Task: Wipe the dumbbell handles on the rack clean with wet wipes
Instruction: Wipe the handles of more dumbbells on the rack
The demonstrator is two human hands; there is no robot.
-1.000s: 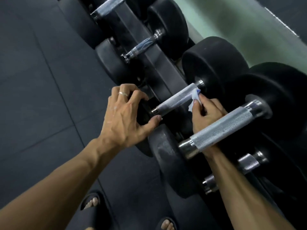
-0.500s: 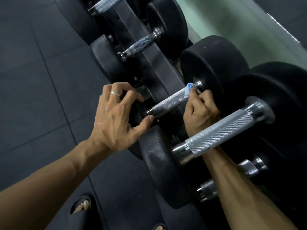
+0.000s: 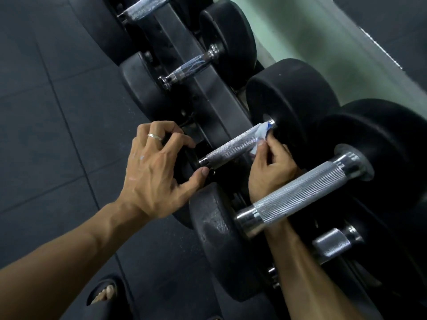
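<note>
A knurled metal dumbbell handle (image 3: 233, 147) runs diagonally across the middle of the rack. My right hand (image 3: 271, 167) pinches a white and blue wet wipe (image 3: 262, 132) against the handle's far end, close to the big black weight head (image 3: 291, 98). My left hand (image 3: 154, 167), wearing a ring, grips the near black weight head of the same dumbbell with curled fingers and thumb; that head is mostly hidden beneath it. My right forearm passes under a nearer, thicker dumbbell handle (image 3: 300, 195).
Other dumbbells sit along the black rack (image 3: 208, 88): one handle (image 3: 191, 65) farther back, another handle (image 3: 143, 8) at the top edge, a lower handle (image 3: 332, 243) at the right. Dark rubber floor tiles (image 3: 57, 112) lie to the left; a sandalled foot (image 3: 104, 294) shows below. A pale green wall (image 3: 323, 42) stands behind.
My right hand has slid the wipe up along the handle toward its far end by the weight head. My left hand keeps its hold on the near head.
</note>
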